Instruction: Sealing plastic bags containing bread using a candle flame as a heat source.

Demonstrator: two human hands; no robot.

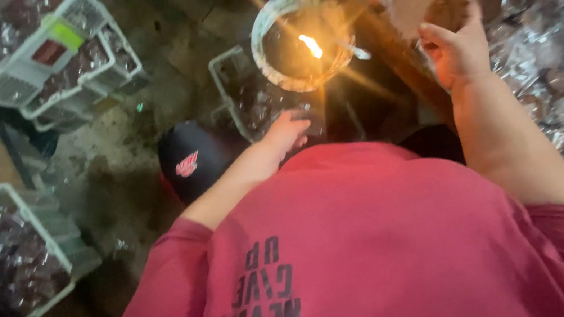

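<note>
Seen from above, over a red shirt (380,240). Left hand (286,135) reaching down, fingers loosely spread, resting on or just above a white crate (229,89); too blurred to tell which. Right hand (458,49) raised, curled, possibly around a dark lump, beside clear-wrapped packets (558,49). Small flame (311,46) burning in a round bowl (265,30) between both hands.

- Dirt floor (114,151), dark and uneven
- Round bowl (263,26) with a flame stands on it
- White crates (37,60) of wrapped dark pieces left of the bowl, another crate (38,234) lower left
- Black cap (191,159) below the bowl
- Wrapped pile (556,35) right of it
</note>
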